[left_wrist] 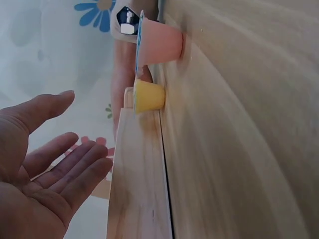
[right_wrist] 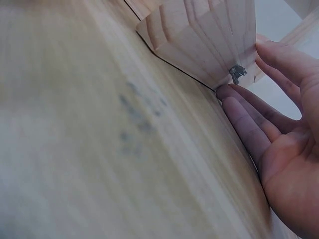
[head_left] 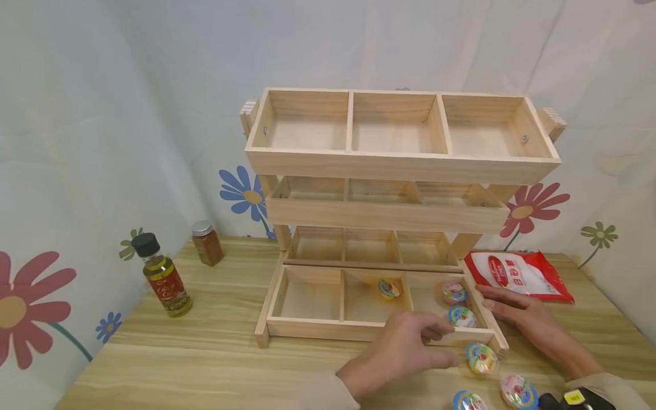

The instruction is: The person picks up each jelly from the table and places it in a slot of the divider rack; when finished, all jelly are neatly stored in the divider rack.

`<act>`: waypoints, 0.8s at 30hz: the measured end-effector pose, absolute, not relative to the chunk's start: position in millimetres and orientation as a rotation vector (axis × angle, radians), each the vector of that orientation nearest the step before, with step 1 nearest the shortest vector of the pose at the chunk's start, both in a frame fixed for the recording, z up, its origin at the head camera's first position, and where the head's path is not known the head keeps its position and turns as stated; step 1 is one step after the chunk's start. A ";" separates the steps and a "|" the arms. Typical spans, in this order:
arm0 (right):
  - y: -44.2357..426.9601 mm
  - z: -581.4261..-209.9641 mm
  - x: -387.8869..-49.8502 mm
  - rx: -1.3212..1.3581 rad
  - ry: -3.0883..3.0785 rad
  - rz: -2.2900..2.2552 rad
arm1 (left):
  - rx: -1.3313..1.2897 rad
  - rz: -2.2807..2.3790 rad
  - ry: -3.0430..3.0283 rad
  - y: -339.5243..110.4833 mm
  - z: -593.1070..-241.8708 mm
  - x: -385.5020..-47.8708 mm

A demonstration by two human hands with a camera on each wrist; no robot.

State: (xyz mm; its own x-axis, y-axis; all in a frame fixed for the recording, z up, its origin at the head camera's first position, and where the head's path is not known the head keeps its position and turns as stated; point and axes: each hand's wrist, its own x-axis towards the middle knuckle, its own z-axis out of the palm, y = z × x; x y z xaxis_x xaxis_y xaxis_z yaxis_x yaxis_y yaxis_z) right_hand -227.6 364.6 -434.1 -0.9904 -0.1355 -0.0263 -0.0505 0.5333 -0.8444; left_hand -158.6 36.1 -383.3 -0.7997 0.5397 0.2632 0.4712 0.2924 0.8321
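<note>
Yellow cup [head_left: 482,357] sits near the empty left hand [head_left: 402,350]

The yellow cup stands upright on the desk [head_left: 205,370], just beside the front right corner of the rack [head_left: 402,168]. A pink cup [head_left: 519,392] and a third cup [head_left: 470,401] stand nearer the wearer. In the lowest tray, one cup [head_left: 390,288] is in the middle compartment; an upper cup [head_left: 454,292] and a lower cup [head_left: 463,316] share the right one.

These cups should be light, with smooth, thin walls that give a little under a squeeze and a lid film that could dent. The side narrows toward the base, so the best hold is probably thumb against fingers just under the rim, pressed gently and clear of the lid.

The left hand hangs before the tray's front board, thumb parted from loosely bent fingers, holding nothing. The right hand [head_left: 533,322] reaches along the rack's right end, its fingers extended and touching the wood near a bolt [right_wrist: 238,73], not clenched. A red-and-white bag [head_left: 556,279] lies behind it.
</note>
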 end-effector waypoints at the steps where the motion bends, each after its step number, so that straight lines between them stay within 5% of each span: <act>1: 364.6 -434.3 -227.8 -0.161 2.671 -1.468 | 0.976 1.557 2.456 36.8 -384.3 -158.1; 24: 363.3 -433.0 -227.3 -0.163 2.685 -1.449 | 0.951 1.469 2.212 48.1 -401.8 -143.8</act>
State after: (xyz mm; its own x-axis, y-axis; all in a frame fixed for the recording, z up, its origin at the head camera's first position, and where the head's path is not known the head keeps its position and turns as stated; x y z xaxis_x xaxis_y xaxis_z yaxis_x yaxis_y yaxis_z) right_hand -227.3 363.3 -433.0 -0.9906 -0.1345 -0.0248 -0.0531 0.5455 -0.8365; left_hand -143.8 48.1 -401.8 -0.7270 0.6801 0.0947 0.3511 0.2497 0.9024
